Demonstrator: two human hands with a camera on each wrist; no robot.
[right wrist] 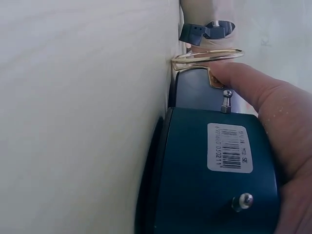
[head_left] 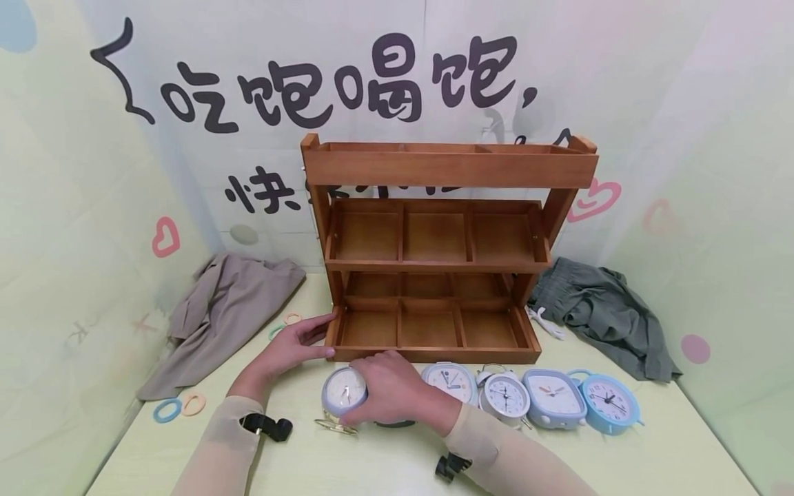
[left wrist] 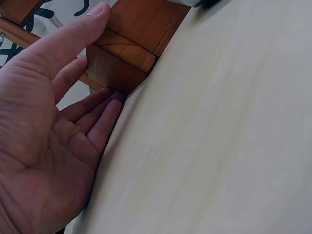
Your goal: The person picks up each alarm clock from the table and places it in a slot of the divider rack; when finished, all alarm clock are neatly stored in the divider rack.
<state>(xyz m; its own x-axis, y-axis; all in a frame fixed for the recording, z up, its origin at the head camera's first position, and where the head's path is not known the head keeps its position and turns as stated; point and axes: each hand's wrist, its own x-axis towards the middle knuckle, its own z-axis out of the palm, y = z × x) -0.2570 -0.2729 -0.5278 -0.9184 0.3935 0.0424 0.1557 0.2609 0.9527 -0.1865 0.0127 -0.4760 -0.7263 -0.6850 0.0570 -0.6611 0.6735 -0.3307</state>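
Observation:
A brown wooden rack (head_left: 434, 355) with tiered, divided trays stands upright. My left hand (head_left: 296, 346) holds its lower front left corner, the thumb at the front and the other fingers (left wrist: 105, 122) along the side. My right hand (head_left: 397, 389) grips a round blue-rimmed alarm clock (head_left: 344, 391) by its right side. The right thumb (right wrist: 243, 83) lies against the gold fitting below this clock's gold ring (right wrist: 209, 56). Beneath the right palm is a dark green clock (right wrist: 195, 146) with a barcode label and metal feet, mostly hidden in the head view.
Several clocks stand in a row to the right, among them a white twin-bell clock (head_left: 506, 396) and a light blue clock (head_left: 611, 403). Grey-brown cloth (head_left: 229, 310) lies left, dark green cloth (head_left: 608, 317) right. Blue (head_left: 167, 410) and peach rings (head_left: 194, 404) lie at front left.

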